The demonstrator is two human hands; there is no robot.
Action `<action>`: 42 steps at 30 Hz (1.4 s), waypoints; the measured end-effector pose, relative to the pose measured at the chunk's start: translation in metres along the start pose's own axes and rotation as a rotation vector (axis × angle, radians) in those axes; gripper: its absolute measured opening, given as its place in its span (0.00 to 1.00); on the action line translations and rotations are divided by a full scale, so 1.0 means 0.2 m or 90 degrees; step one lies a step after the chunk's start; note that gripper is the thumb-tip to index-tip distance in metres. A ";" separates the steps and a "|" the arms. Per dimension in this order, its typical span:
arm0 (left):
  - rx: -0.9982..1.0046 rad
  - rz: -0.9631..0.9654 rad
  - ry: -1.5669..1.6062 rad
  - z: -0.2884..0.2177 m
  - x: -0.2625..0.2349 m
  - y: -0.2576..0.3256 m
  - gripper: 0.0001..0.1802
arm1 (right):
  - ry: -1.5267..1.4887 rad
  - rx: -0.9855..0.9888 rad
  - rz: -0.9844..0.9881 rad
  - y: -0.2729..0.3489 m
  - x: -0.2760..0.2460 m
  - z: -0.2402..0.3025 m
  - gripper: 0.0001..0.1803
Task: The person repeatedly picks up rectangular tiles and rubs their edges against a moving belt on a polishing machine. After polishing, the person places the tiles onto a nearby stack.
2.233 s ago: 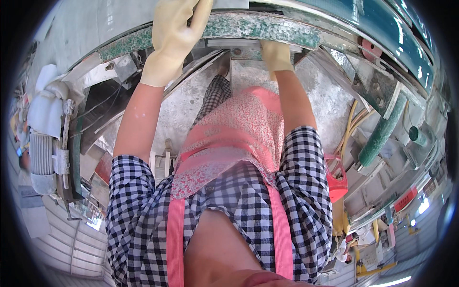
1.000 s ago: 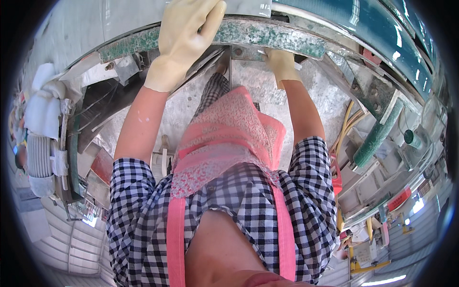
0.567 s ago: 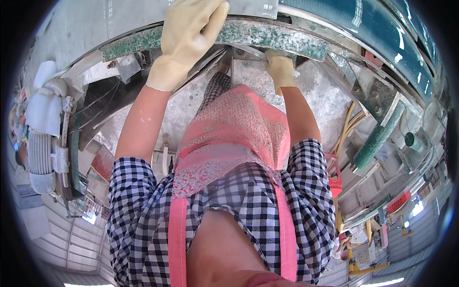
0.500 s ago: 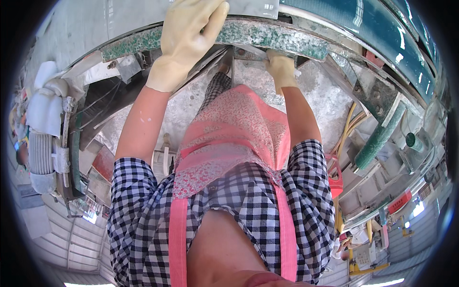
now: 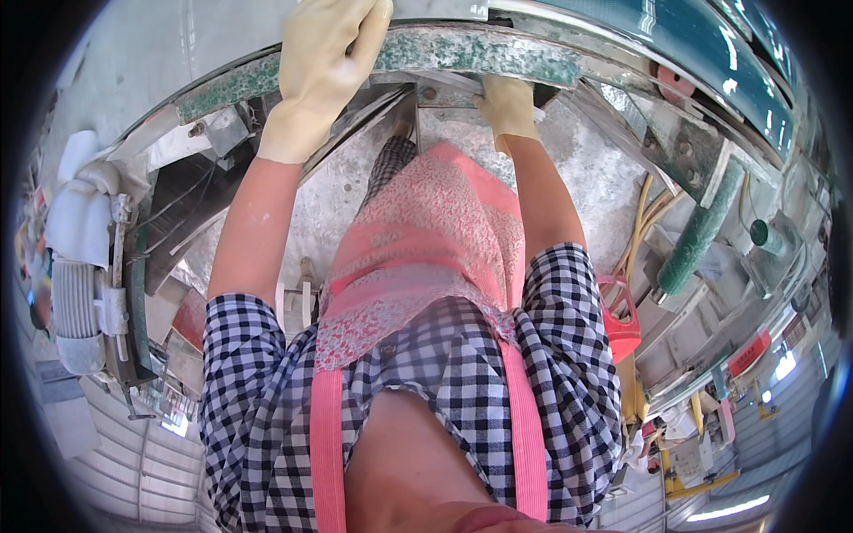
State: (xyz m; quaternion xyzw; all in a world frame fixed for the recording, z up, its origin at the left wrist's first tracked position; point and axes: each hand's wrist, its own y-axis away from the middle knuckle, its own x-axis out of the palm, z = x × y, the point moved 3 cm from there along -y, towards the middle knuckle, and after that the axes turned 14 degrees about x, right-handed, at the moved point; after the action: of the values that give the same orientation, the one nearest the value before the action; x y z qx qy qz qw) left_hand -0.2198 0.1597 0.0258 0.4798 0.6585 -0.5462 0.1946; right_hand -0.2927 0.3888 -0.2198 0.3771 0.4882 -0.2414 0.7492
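Note:
My left hand (image 5: 322, 75), in a cream rubber glove, reaches over the green, chipped rail (image 5: 480, 53) at the edge of a pale slab surface (image 5: 227, 40). Its thumb stands apart, but the top of the picture cuts off the other fingers, so its grip is unclear. My right hand (image 5: 510, 108), gloved alike, is lower, beneath the same rail. The thumb side shows next to a thin pale strip (image 5: 449, 82); the rail hides the fingertips, and I cannot tell whether they hold anything.
Glossy teal sheeting (image 5: 657, 35) lies beyond the rail at right. A green tube (image 5: 702, 231) and yellow hoses (image 5: 647, 218) are at my right, near a red plastic container (image 5: 619, 324). A ribbed grey motor (image 5: 75, 289) stands at left. Grey floor (image 5: 582, 169) shows below the frame.
The whole view has shifted slightly, bringing both hands and the rail a little left and up in the picture. Both hands keep nearly the same places against the rail.

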 end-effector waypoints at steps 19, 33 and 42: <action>-0.216 -0.138 0.353 0.10 -0.11 0.13 0.15 | -0.209 0.023 -0.305 -0.41 -1.43 0.58 0.32; -0.447 -0.181 0.328 0.51 -0.23 0.10 0.25 | -0.749 0.118 0.026 -0.55 -1.46 0.76 0.38; -0.419 0.133 -0.186 0.56 -0.02 -0.36 0.53 | -0.409 0.112 -0.099 -0.29 -1.49 0.83 0.31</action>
State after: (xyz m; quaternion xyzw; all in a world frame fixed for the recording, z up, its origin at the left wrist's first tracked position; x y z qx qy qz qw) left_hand -0.3089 0.0596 0.0308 0.3732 0.7116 -0.3448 0.4852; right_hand -0.3647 0.2189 0.0741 0.3069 0.2317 -0.4453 0.8086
